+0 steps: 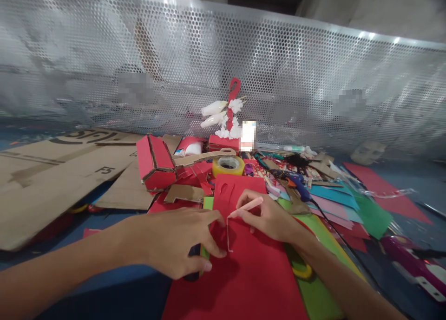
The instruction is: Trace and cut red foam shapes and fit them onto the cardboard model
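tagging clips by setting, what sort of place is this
Probably a craft workshop or makerspace: coloured paper sheets, cut cardboard, a tape roll and a glue gun lie before a perforated metal screen. The left hand and right hand rest on a red sheet.

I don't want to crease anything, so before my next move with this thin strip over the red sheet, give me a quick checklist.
1. Grip: right hand pinches thin strip - ok.
2. Support: left hand rests on red sheet - ok.
3. Strip's lower end, held or loose - cannot tell.
4. Clearance: glue gun cord runs close beside the right arm - not ok.
5. Supplies: tape roll lies flat behind the sheet - ok.
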